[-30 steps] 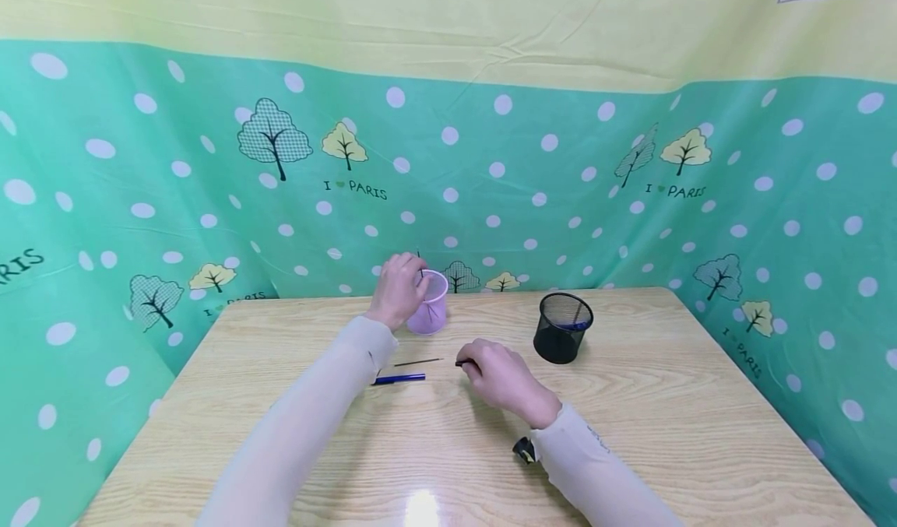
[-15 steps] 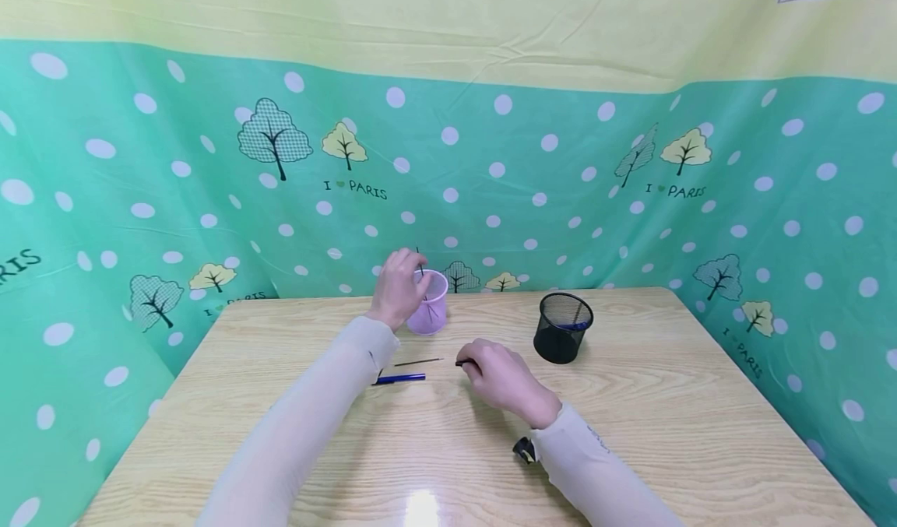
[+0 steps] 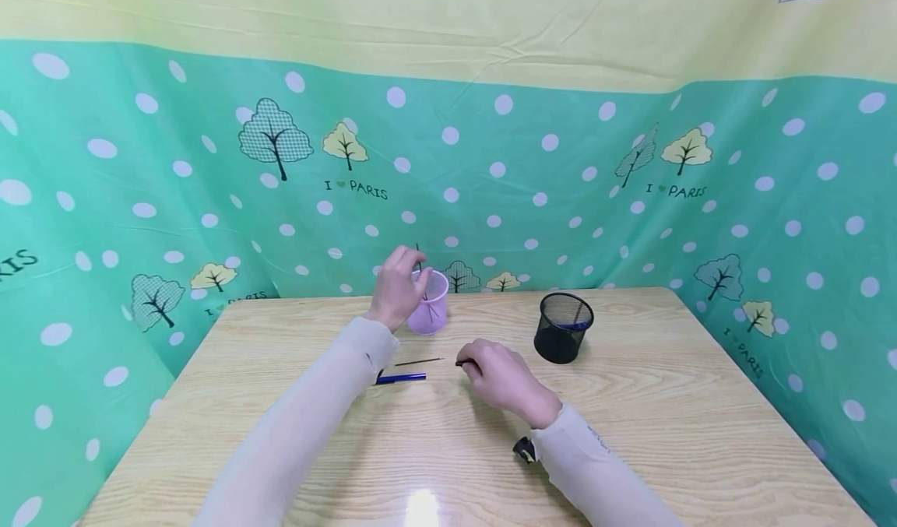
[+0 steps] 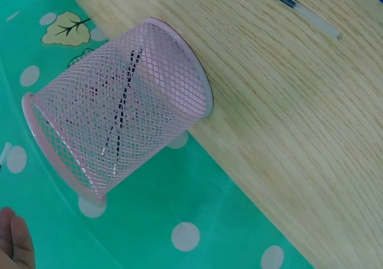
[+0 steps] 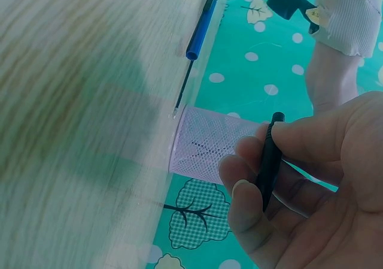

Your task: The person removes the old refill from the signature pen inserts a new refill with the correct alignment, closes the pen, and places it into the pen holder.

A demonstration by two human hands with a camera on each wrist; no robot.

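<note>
My left hand (image 3: 398,287) pinches a thin dark pen refill (image 3: 417,250) upright at the mouth of a pink mesh pen holder (image 3: 430,318). In the left wrist view, fingers (image 4: 21,242) show at the lower left corner, and thin dark sticks (image 4: 124,101) stand inside the holder (image 4: 173,59). My right hand (image 3: 499,375) rests low over the table, gripping a black pen-like tube (image 5: 271,164) between thumb and fingers; part of it is hidden. Between the hands lie a loose refill (image 3: 418,362) and a blue pen (image 3: 401,378) with a dark clip.
A black mesh pen holder (image 3: 557,344) with blue pens inside stands to the right of the pink one. The wooden table (image 3: 631,433) ends at a green dotted cloth (image 3: 504,200) behind. A black wrist-worn device (image 3: 524,450) shows beneath my right sleeve.
My left hand has risen slightly, and the refill in it stands a little higher above the pink holder. The right hand has not moved.
</note>
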